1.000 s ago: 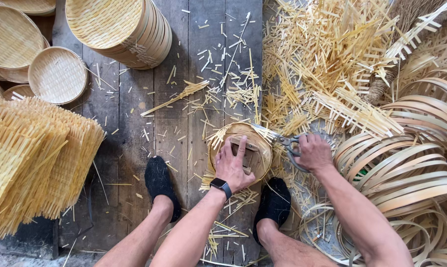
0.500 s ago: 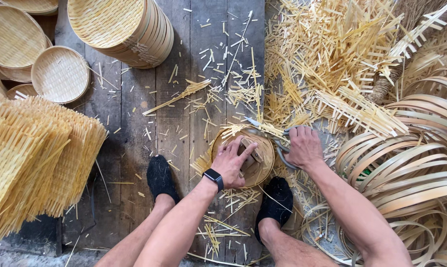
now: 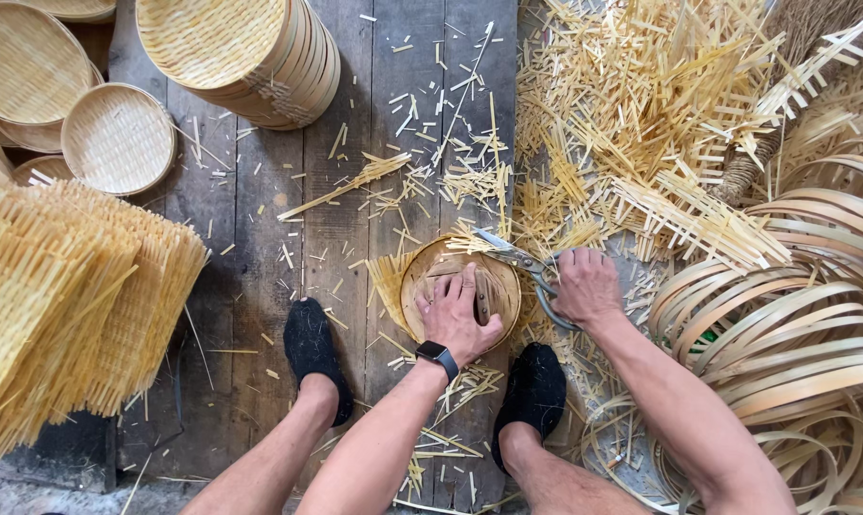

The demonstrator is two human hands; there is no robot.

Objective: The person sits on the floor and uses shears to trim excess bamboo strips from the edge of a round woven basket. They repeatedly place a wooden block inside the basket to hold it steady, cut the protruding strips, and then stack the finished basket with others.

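Left hand (image 3: 457,315) pressed flat, fingers spread, inside a small round bamboo tray (image 3: 460,283) lying on the dark wooden planks (image 3: 260,286) between two black-socked feet (image 3: 312,353); palm down on the woven bottom, not closed round anything, a dark watch (image 3: 436,356) on the wrist just behind. Right hand (image 3: 584,286) just to the right of that tray, closed around the handles of a pair of metal scissors (image 3: 519,262), blades pointing up and left from the grip and reaching the tray's upper right rim, where loose strip ends stick out. Cannot tell how far apart the blades stand. Around the tray's left edge, more untrimmed strip ends fanning outward. Beyond the scissors, up and to the right of the right hand, a big heap of pale bamboo offcuts (image 3: 641,124). Right of and below that hand, a tangle of bent bamboo hoops (image 3: 794,315). Well to the left of the left hand, a pile of square woven mats (image 3: 69,296). Farther up from it, a leaning stack of finished round trays (image 3: 250,57), and more single trays (image 3: 117,138) at the upper left. Short clippings scattered over the planks ahead of both hands.
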